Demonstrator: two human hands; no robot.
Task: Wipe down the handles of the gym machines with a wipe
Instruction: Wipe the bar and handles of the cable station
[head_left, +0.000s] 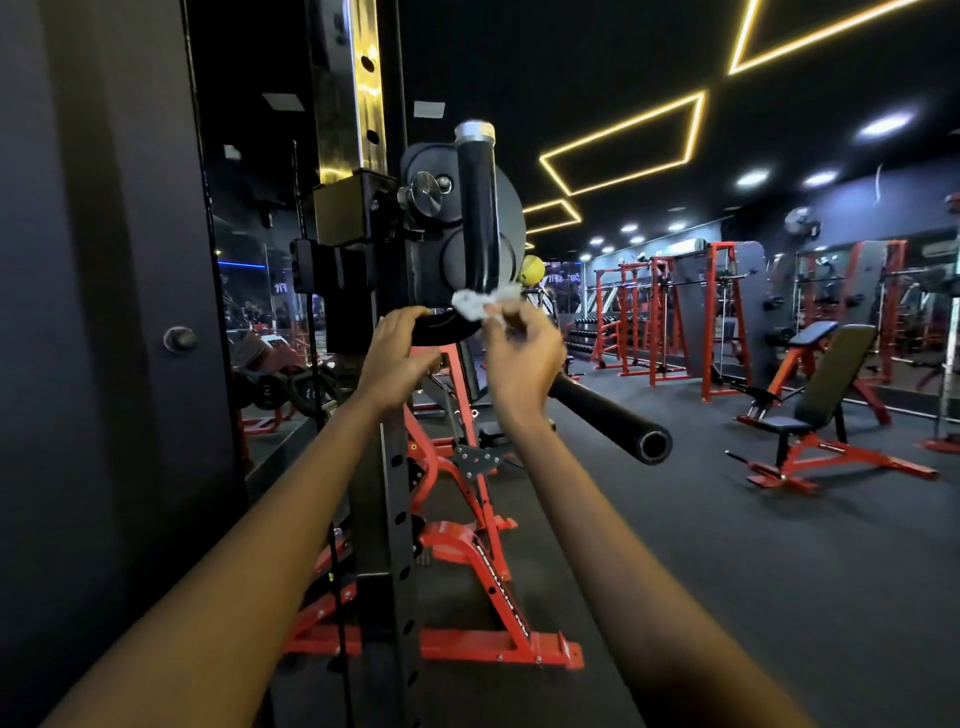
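We see only our two forearms and hands, both bare from the lower edge of the picture up to the fingertips. No sleeve, cuff or glove covers either arm, and we can make out no watch, band or ring on the wrists or fingers. Our left hand (397, 358) shows its back and knuckles to the camera; our right hand (522, 358) shows its back and the side of the thumb. The forearms are slim and smooth, lit dimly by the gym's lamps.
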